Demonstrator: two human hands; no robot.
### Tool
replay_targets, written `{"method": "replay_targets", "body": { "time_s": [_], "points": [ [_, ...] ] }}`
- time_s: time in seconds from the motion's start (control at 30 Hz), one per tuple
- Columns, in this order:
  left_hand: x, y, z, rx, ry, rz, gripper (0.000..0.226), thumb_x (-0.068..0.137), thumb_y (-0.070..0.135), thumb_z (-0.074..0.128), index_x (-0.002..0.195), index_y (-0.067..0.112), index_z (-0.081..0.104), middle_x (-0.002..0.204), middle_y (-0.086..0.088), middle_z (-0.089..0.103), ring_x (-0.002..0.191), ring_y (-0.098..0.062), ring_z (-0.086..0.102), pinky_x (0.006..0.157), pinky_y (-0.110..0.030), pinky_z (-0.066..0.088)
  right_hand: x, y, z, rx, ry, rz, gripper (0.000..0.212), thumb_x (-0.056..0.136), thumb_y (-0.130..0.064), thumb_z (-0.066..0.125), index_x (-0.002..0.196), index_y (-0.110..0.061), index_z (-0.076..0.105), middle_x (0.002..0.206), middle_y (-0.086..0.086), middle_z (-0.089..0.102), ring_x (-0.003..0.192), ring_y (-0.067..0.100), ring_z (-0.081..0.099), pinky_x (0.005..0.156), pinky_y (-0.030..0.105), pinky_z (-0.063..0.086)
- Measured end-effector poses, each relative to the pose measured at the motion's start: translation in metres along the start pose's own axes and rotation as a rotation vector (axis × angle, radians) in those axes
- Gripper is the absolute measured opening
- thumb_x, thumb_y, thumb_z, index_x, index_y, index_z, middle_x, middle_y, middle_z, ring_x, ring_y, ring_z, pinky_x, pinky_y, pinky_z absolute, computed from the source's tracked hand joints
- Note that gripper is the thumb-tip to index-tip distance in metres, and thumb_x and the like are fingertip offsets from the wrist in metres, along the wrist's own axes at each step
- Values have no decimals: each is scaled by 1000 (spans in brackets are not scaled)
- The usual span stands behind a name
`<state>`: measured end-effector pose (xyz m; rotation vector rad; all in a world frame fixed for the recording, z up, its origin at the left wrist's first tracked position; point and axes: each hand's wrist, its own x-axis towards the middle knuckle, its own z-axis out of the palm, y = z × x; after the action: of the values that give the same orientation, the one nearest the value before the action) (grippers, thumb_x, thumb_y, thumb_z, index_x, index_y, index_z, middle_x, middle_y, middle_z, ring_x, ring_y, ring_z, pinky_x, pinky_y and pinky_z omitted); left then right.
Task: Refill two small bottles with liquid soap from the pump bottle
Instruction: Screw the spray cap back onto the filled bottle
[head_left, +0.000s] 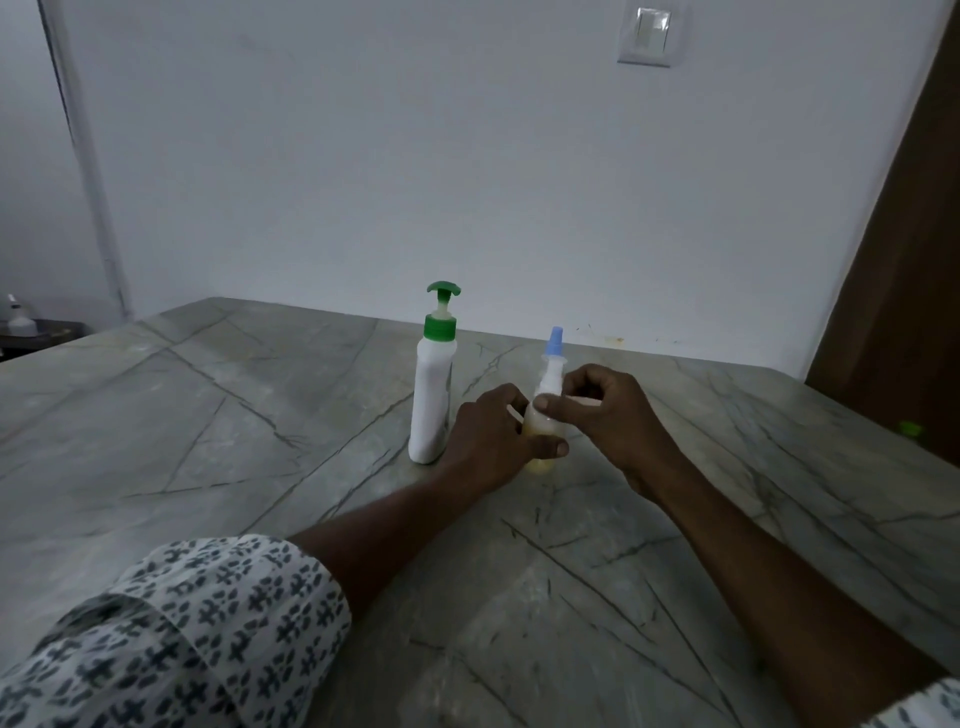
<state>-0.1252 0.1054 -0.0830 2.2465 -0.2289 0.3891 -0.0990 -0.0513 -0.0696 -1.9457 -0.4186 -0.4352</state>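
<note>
The left hand (488, 441) wraps the small bottle (537, 423) low; the right hand (613, 415) pinches its neck. Probably light, soft-walled, slippery: hold without squeezing.

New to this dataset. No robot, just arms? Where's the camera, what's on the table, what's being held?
No machine here: a person works with bare hands. The single picture comes from a wide-angle camera worn on their head, looking forward and down, so both arms enter from the bottom. The left hand grips the lower body of a small bottle with a blue spray top and yellowish liquid inside; the right hand pinches its upper part. It appears to stand on a grey veined table. Just left of it stands a white pump bottle with a green pump; no hand holds it. Only one small bottle shows.
</note>
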Motion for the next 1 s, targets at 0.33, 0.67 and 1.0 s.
{"method": "replay_targets", "body": {
  "time_s": [0.33, 0.67, 1.0],
  "points": [
    [-1, 1, 1, 12, 5, -1, 53, 77, 44, 81, 115, 15, 58, 115, -2, 66, 88, -10, 55, 63, -9, 35, -1, -2, 6, 61, 52, -7, 25, 81, -25, 75, 102, -12, 71, 103, 3, 71, 98, 17, 66, 90, 38, 56],
    [0, 1, 1, 3, 8, -21, 54, 75, 45, 82, 114, 16, 58, 116, -4, 68, 90, -12, 59, 65, -13, 41, 0, -2, 3, 105, 79, -18, 26, 83, -20, 74, 108, -11, 72, 109, 4, 71, 103, 19, 66, 95, 43, 54],
    [-2, 2, 1, -1, 9, -21, 52, 75, 44, 83, 112, 17, 58, 112, -3, 69, 87, -12, 60, 63, -12, 40, 0, -2, 6, 98, 76, -22, 24, 84, -14, 71, 107, -11, 70, 112, 3, 67, 105, 19, 62, 94, 40, 53]
  ]
}}
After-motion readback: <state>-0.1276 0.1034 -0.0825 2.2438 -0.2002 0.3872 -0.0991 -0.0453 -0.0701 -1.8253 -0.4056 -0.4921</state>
